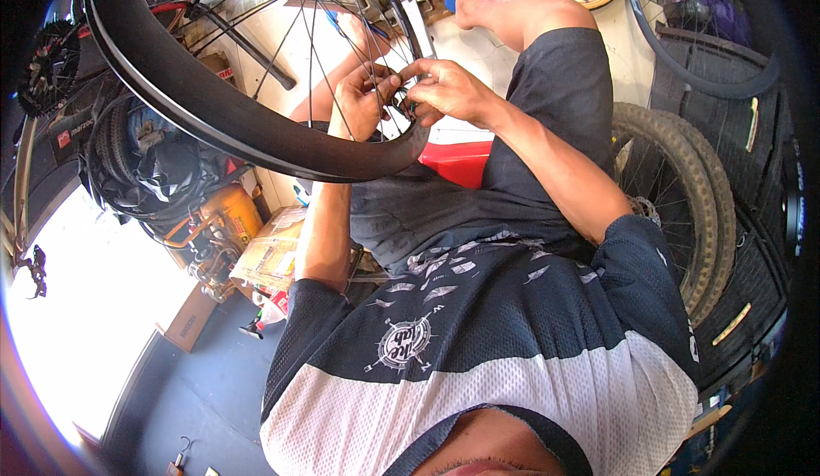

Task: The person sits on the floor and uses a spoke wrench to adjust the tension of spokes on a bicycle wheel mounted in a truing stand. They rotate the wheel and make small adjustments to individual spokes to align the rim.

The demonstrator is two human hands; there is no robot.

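A bicycle wheel with a deep black rim and thin spokes stands tilted above my lap, filling the upper middle. My left hand is among the spokes near the rim's lower right, fingers curled in a pinch. Beside it, my right hand has its fingers bent round a small dark piece at the spokes, too hidden to identify. What exactly each hand grips is unclear. A red seat or box shows between my thighs.
At left are a black bundle with tyres, an orange machine and cardboard boxes. Knobby tyres stand at right beside black matting; another wheel is at upper right. A black bar lies behind the wheel.
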